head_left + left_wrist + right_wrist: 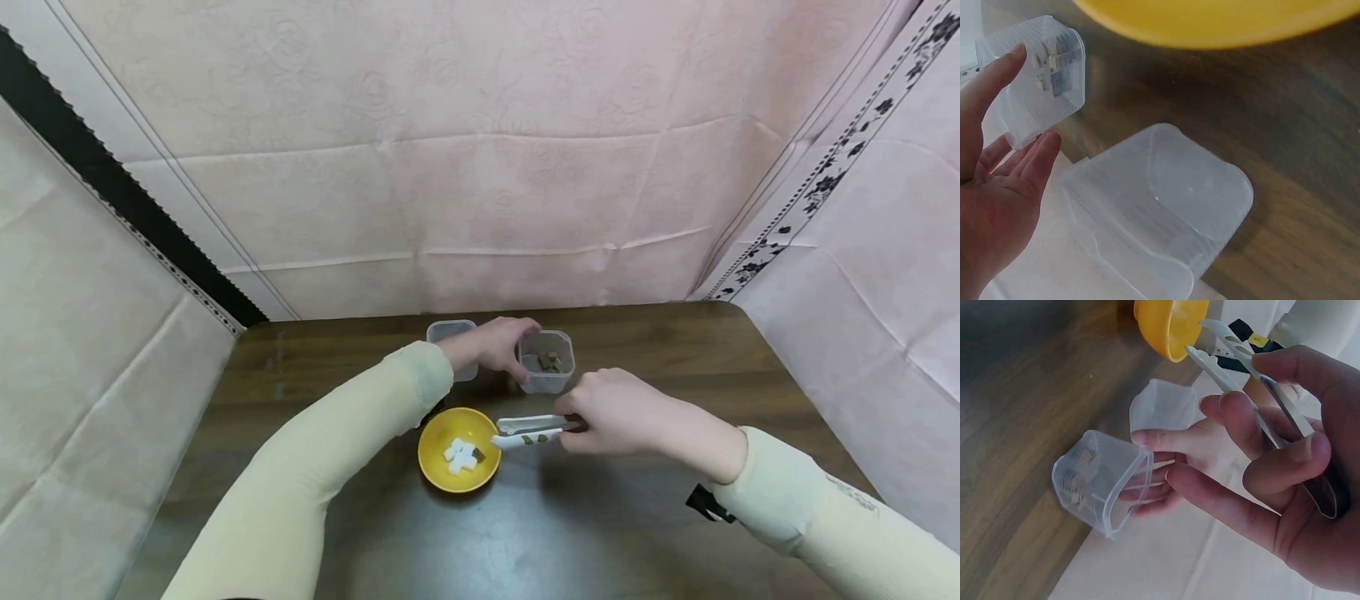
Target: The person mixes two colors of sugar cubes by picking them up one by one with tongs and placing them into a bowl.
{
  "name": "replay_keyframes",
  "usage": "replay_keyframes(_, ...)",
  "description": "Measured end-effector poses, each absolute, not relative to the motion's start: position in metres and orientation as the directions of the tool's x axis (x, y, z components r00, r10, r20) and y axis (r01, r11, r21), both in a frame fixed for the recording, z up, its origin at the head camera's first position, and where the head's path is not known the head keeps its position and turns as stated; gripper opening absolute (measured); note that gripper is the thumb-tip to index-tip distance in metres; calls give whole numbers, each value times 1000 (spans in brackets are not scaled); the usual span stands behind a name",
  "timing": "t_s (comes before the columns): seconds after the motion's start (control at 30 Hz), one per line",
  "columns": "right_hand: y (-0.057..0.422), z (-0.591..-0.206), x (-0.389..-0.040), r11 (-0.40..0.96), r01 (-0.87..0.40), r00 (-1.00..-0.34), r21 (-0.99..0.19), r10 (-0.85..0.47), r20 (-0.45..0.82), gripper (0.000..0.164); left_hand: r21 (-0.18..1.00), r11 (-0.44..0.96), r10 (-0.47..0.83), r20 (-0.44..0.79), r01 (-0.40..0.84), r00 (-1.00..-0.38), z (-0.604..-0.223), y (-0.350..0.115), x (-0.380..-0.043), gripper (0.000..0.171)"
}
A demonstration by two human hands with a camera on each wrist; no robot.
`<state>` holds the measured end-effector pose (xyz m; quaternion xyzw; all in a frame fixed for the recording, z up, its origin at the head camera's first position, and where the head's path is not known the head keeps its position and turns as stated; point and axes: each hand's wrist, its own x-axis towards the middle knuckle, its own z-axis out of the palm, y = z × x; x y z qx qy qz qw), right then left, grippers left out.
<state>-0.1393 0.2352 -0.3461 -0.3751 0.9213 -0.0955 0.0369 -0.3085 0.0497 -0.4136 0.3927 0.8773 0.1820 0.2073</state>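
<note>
My left hand [495, 343] holds the side of a clear plastic container [546, 384], thumb on one wall and fingers at another. Several small brown pieces [550, 362] lie in the bottom of it. In my right hand [618, 412] is a pair of small tongs [525, 438], white with a leaf pattern; their tips reach the right rim of a yellow bowl [431, 454]. The tong arms stand apart in the right wrist view, with nothing between the tips [1194, 340]. Inside the bowl lie several white cubes [459, 454] and a brown piece [477, 455].
A second clear container [1204, 175] stands left of the held one, partly behind my left forearm in the head view. Everything sits on a dark wooden table [660, 350]. Pale cloth [480, 208] hangs behind the table's far edge and along both sides.
</note>
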Motion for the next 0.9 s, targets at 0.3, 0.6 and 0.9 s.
replay_keyframes(0.3,247,-342,-143,730,-650,-747,-211,-665,-1,28,485,656,740,-260,579,-621,-412,49,-315,94)
replay_keyframes(0.6,260,-337,-145,759,-618,-777,-202,-629,15,28,519,628,758,-240,580,-606,-416,50,-319,102)
replay_keyframes(0.9,277,-322,-158,798,-578,-811,-171,-584,20,31,513,603,779,-214,611,-589,-420,51,-325,94)
